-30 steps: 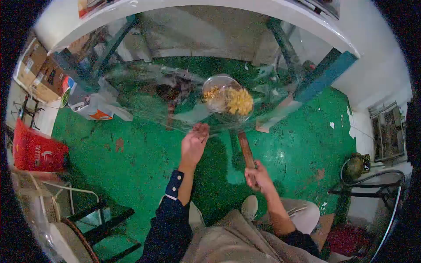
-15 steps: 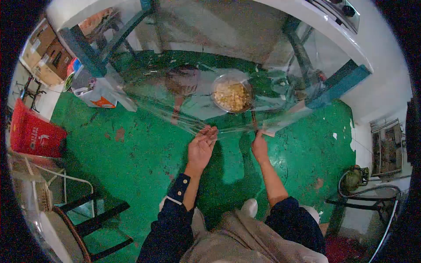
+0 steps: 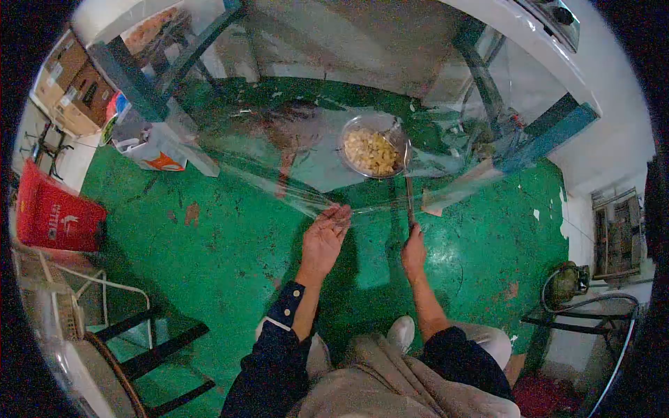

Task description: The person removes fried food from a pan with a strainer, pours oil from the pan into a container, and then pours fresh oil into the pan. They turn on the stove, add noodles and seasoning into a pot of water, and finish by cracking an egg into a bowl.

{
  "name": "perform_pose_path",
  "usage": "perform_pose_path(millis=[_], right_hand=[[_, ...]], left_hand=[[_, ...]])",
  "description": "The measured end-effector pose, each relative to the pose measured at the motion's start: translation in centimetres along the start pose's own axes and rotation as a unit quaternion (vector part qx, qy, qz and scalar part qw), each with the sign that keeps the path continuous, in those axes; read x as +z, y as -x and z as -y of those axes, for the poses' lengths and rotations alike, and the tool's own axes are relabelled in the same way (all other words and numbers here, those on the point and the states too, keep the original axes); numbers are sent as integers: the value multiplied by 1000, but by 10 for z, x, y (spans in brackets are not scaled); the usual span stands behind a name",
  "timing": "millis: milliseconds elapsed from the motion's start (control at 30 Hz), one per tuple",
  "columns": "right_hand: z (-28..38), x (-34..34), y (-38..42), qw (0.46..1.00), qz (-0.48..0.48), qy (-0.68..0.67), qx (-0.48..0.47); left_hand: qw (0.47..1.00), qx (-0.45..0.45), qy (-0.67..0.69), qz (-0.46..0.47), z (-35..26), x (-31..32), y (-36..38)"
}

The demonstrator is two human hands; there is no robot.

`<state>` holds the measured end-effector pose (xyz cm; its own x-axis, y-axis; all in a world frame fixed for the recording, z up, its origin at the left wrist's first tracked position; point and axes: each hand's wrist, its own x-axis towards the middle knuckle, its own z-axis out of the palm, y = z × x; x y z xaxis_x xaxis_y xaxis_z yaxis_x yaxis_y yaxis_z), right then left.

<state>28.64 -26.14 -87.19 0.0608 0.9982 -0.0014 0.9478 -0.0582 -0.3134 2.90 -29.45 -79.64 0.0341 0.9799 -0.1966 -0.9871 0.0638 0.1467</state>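
Note:
My left hand (image 3: 324, 240) is turned palm up, with its fingers at the front edge of a clear plastic sheet (image 3: 279, 189). The sheet's folds run together into a V at those fingertips. Beyond the sheet's edge, a round shiny bowl (image 3: 348, 161) holds many pale yellow diced pieces (image 3: 373, 150). My right hand (image 3: 414, 252) is closed round the lower end of a long-handled metal ladle (image 3: 410, 198). The ladle's rounded head overlaps the right side of the bowl.
A red bin (image 3: 59, 212) and a white bag (image 3: 150, 150) stand at left, near cardboard boxes (image 3: 80, 94). Black-armed chairs (image 3: 150, 352) flank me. Blue-green legs (image 3: 136, 87) rise beyond the sheet. The green floor (image 3: 230, 244) has worn patches.
My right hand has moved back toward me, drawing the ladle so more of its handle shows. My left hand stays at the sheet's edge, slightly shifted in view.

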Motion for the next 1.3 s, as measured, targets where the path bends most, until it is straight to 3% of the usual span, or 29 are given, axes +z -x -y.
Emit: perform_pose_path(millis=[100, 200, 500, 600, 700, 733, 800, 867, 1000, 1100, 1200, 1267, 1300], right_hand=[[-6, 11, 0, 1000, -3, -10, 15], [-10, 18, 1, 996, -65, -45, -32], [5, 7, 10, 993, -61, -99, -13], [-14, 30, 4, 988, -46, -144, -23], [-4, 27, 16, 970, -80, -226, -48], [2, 16, 23, 941, 3, -339, 12], [30, -33, 47, 817, 169, -537, 126], [45, -57, 77, 713, 201, -651, 167], [28, -108, 132, 675, 349, -625, 179], [0, -160, 169, 666, 435, -581, 170], [-2, -255, 183, 657, 540, -496, 175], [3, -327, 193, 664, 579, -433, 191], [5, -362, 200, 676, 582, -402, 205]], left_hand=[[1000, 3, 0, 9, 1, -1, 0], [1000, -6, 14, 12, 0, -2, -1], [1000, 7, -27, 8, 1, 0, 0], [1000, -5, 6, -6, 0, 4, 2], [998, 36, -58, 3, 1, 11, 4], [984, 59, -170, -13, -1, 14, 4], [916, 106, -384, -42, -10, 21, 3], [898, 88, -427, -56, -20, 37, 3], [921, 81, -378, -45, -20, 63, -11], [961, 102, -254, -41, -19, 84, -38], [962, 80, -228, -131, -27, 105, -44], [774, 121, -615, -92, -40, 49, -42], [646, 129, -749, -73, -48, 28, -35]])
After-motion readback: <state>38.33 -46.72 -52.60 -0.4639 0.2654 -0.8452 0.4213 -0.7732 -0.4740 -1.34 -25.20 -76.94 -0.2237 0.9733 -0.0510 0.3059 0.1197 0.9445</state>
